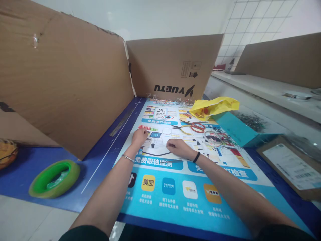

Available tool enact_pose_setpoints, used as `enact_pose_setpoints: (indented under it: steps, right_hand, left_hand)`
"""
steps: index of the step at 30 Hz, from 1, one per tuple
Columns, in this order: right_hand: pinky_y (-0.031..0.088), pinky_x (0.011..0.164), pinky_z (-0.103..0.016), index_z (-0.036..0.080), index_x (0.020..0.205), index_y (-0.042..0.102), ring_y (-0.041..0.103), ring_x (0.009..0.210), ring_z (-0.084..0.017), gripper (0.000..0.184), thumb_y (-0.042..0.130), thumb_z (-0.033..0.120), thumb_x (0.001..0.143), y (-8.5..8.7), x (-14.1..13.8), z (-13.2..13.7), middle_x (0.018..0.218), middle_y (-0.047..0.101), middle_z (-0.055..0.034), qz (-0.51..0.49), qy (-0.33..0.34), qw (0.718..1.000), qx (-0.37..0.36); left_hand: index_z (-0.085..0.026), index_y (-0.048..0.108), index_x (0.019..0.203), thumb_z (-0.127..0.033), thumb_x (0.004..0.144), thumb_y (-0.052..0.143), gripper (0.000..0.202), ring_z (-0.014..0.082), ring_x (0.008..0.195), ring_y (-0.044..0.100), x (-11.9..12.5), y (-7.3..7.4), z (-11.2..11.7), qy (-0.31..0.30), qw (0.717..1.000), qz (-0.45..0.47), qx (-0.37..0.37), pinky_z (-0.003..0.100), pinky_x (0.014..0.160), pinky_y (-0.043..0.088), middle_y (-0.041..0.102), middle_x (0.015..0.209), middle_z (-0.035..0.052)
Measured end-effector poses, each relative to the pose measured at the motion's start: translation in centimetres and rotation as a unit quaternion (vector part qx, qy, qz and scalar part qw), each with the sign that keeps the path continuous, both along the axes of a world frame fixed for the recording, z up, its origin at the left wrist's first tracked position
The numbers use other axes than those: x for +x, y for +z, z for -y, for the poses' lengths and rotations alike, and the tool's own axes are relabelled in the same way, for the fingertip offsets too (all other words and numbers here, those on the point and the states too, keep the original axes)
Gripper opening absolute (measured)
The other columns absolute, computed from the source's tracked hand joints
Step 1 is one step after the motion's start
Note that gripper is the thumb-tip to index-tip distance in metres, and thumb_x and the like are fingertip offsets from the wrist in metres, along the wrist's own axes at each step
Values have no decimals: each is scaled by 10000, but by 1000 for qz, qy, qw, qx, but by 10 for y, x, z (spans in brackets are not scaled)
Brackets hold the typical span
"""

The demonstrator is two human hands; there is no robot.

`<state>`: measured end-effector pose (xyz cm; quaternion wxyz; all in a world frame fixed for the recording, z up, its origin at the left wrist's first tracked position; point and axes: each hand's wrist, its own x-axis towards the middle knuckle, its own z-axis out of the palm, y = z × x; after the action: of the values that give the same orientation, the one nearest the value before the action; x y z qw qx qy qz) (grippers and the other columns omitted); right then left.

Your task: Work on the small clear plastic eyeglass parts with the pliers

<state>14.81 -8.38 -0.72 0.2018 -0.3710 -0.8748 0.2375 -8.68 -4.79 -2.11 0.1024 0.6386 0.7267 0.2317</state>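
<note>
My left hand (139,136) is closed over the printed poster (156,197), fingers curled in. A short way to the right, my right hand (178,148) is also closed, thumb and fingers pressed together. Whatever either hand holds is too thin or hidden to make out. A dark curved line shows on the poster between them; I cannot tell whether it is a wire or print. Beyond my right hand lie pliers with yellow handles (186,130) and scissors with red handles (198,127). A coil of thin wire (212,136) rests to their right.
Cardboard panels (100,67) stand at the left and back (160,63). On the right are a yellow bag (218,104), a teal box (237,129) near tangled wire (253,122), and a labelled package (288,167). A green tape roll (36,185) lies at left, near a woven basket (7,154).
</note>
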Motion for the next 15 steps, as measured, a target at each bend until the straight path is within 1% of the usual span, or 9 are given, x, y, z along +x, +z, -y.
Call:
enact_pose_setpoints:
  steps: [2,4,8,10,12,15]
  right_hand:
    - [349,586,-196,180,743,564,499,630,-93,122,443,192,758,-8,-1,-2,702,582,15,-52,-23,998,-17]
    - [359,595,-199,182,747,570,508,648,-97,125,451,212,770,-13,-2,-3,722,593,13,-77,-35,996,-22]
    - [367,618,-209,183,750,580,525,674,-106,141,455,227,797,-11,-2,-3,741,612,6,-66,-43,997,6]
    - [368,641,-214,183,771,586,534,705,-111,156,442,221,817,-9,-2,-3,767,621,-4,-37,-50,997,43]
    - [365,676,-220,183,798,592,540,759,-120,173,426,214,836,-6,-2,-3,806,625,-18,13,-64,993,95]
    - [351,711,-238,178,839,597,533,831,-144,196,404,209,858,-5,0,-2,850,623,-49,120,-89,972,183]
  left_hand:
    - [-200,625,719,-248,731,489,145,155,679,564,-1,0,1,0,1000,2,3,230,574,351,658,744,29]
    - [-195,626,720,-260,733,495,147,155,677,564,-2,2,3,-4,1000,5,9,230,572,354,655,744,30]
    - [-199,638,789,-285,766,481,181,156,731,569,4,12,12,-29,999,4,37,232,612,377,656,801,31]
    - [-205,645,823,-292,796,459,206,153,785,571,14,18,19,-67,996,0,61,230,660,392,655,840,28]
    - [-191,653,814,-279,816,447,224,160,825,573,26,22,26,-149,983,-17,108,241,712,406,654,853,42]
    - [-187,655,886,-220,833,425,239,171,875,575,41,23,33,-213,965,-58,140,274,780,419,655,923,60]
